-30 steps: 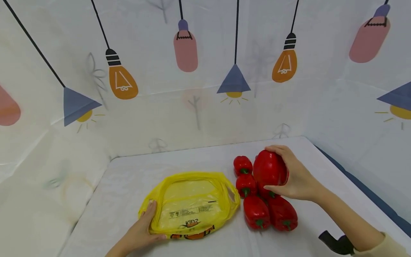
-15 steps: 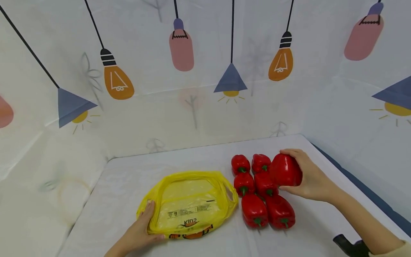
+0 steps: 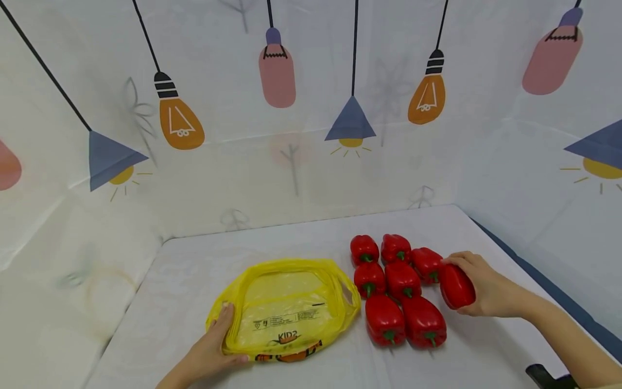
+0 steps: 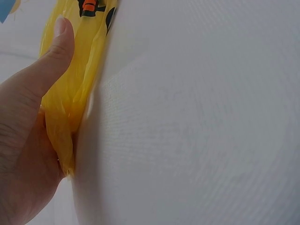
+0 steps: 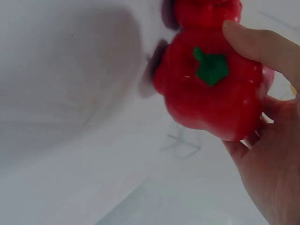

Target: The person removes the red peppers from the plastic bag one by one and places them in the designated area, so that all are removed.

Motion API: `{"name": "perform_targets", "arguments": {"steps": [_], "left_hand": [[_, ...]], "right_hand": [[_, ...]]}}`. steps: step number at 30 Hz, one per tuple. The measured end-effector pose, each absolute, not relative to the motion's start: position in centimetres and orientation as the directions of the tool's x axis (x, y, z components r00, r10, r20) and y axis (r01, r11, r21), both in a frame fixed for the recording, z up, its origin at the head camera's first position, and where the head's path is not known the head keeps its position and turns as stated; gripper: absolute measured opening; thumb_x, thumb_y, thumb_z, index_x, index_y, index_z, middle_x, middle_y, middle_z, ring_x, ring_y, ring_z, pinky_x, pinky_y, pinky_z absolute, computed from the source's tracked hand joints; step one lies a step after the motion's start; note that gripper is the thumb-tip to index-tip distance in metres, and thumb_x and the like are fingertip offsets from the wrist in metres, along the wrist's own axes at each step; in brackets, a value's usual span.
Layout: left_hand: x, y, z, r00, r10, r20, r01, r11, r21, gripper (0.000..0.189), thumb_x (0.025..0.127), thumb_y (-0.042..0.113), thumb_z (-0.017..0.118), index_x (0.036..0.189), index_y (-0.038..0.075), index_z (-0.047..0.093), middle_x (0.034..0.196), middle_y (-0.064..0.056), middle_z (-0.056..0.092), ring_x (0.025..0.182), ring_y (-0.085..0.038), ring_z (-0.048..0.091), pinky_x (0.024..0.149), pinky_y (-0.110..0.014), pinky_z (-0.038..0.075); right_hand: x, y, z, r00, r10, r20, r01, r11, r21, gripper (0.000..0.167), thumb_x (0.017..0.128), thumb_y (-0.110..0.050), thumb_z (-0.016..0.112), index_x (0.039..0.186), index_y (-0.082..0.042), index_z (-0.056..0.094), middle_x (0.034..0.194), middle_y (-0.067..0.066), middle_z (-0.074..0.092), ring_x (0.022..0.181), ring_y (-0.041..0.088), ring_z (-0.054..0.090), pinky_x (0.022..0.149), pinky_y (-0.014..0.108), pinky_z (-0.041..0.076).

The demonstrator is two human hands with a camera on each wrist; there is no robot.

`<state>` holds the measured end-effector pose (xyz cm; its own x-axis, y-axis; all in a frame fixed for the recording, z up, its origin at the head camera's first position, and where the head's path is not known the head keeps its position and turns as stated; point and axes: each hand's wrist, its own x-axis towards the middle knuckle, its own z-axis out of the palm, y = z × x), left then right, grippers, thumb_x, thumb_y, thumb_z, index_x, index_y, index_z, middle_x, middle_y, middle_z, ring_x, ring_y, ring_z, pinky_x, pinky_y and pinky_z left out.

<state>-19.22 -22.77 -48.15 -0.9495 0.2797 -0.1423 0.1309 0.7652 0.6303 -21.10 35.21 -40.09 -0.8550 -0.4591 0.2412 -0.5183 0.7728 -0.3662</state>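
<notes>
My right hand (image 3: 491,289) grips a large red bell pepper (image 3: 457,287) at the right end of the pepper group. In the right wrist view the held bell pepper (image 5: 211,101) shows its green stem, with the thumb across its side. Whether its underside touches the table I cannot tell. Several more red bell peppers (image 3: 403,279) sit close together to its left. A yellow plastic bag (image 3: 286,302) with printed lettering lies spread out in the middle. My left hand (image 3: 209,346) holds its near left edge, the plastic (image 4: 70,103) between thumb and fingers.
A white-covered table (image 3: 233,246) carries everything. Behind it rises a pale cloth backdrop (image 3: 233,178) printed with lamps and bulbs. A black curved object (image 3: 549,378) shows beside the right forearm. The pepper group stands just right of the bag.
My right hand has carried the large bell pepper rightward and down, from over the group to its right side. Peppers behind it have come into view. The left hand and bag stay put.
</notes>
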Motion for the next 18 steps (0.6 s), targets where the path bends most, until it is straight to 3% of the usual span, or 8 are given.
{"name": "perform_targets", "arguments": {"steps": [3,4,6,10,11,16,18], "left_hand": [[-19.2,-22.7,-48.2,-0.949,0.284,-0.134,0.14,0.765,0.629,0.122,0.069,0.051,0.082,0.151,-0.005,0.01,0.156,-0.024,0.003,0.144,-0.039,0.003,0.088,0.003,-0.01],[-19.2,-22.7,-48.2,-0.95,0.282,-0.134,0.142,0.771,0.621,0.123,0.069,0.051,0.082,0.151,-0.005,0.01,0.156,-0.024,0.004,0.144,-0.038,0.004,0.097,-0.002,-0.009],[-19.2,-22.7,-48.1,-0.95,0.281,-0.137,0.14,0.774,0.618,0.123,0.068,0.052,0.081,0.151,-0.005,0.01,0.156,-0.024,0.004,0.144,-0.038,0.004,0.099,-0.005,-0.009],[-19.2,-22.6,-48.0,-0.951,0.272,-0.145,0.131,0.783,0.608,0.123,0.068,0.053,0.081,0.151,-0.004,0.01,0.156,-0.023,0.004,0.144,-0.037,0.004,0.11,-0.025,-0.004],[-19.2,-22.6,-48.0,-0.951,0.273,-0.147,0.129,0.779,0.614,0.124,0.068,0.052,0.081,0.151,-0.004,0.01,0.156,-0.023,0.003,0.145,-0.037,0.003,0.107,-0.019,-0.006],[-19.2,-22.6,-48.0,-0.95,0.271,-0.153,0.123,0.778,0.616,0.124,0.067,0.052,0.082,0.151,-0.004,0.009,0.157,-0.022,0.002,0.145,-0.036,0.002,0.106,-0.017,-0.008],[-19.2,-22.5,-47.9,-0.951,0.272,-0.149,0.128,0.782,0.61,0.124,0.067,0.052,0.082,0.151,-0.005,0.009,0.156,-0.023,0.003,0.145,-0.037,0.003,0.112,-0.027,-0.004]], "right_hand": [[-21.1,35.4,-40.5,-0.855,-0.486,0.179,-0.514,0.754,-0.409,0.092,0.051,-0.021,0.094,0.128,-0.004,0.046,0.123,0.015,0.044,0.109,0.04,0.044,0.061,0.034,0.058],[-21.1,35.4,-40.6,-0.853,-0.496,0.161,-0.513,0.746,-0.423,0.092,0.052,-0.022,0.094,0.128,-0.004,0.046,0.123,0.015,0.044,0.109,0.04,0.044,0.062,0.033,0.057],[-21.2,35.4,-40.8,-0.85,-0.511,0.127,-0.509,0.735,-0.448,0.092,0.054,-0.022,0.093,0.13,-0.004,0.044,0.124,0.016,0.044,0.11,0.042,0.043,0.063,0.031,0.057],[-21.2,35.3,-41.1,-0.846,-0.531,0.044,-0.471,0.707,-0.528,0.091,0.058,-0.02,0.091,0.131,-0.006,0.041,0.124,0.016,0.045,0.11,0.044,0.041,0.063,0.029,0.056],[-21.2,35.3,-41.2,-0.845,-0.534,0.019,-0.454,0.699,-0.552,0.09,0.058,-0.019,0.091,0.132,-0.007,0.04,0.124,0.016,0.045,0.11,0.044,0.041,0.063,0.029,0.056],[-21.2,35.2,-41.8,-0.827,-0.561,-0.039,-0.423,0.666,-0.614,0.087,0.061,-0.016,0.089,0.132,-0.008,0.039,0.123,0.015,0.047,0.107,0.042,0.044,0.064,0.025,0.054],[-21.2,35.2,-42.1,-0.82,-0.572,-0.027,-0.438,0.657,-0.614,0.087,0.062,-0.016,0.089,0.132,-0.007,0.039,0.123,0.016,0.047,0.108,0.043,0.044,0.065,0.025,0.054]]}}
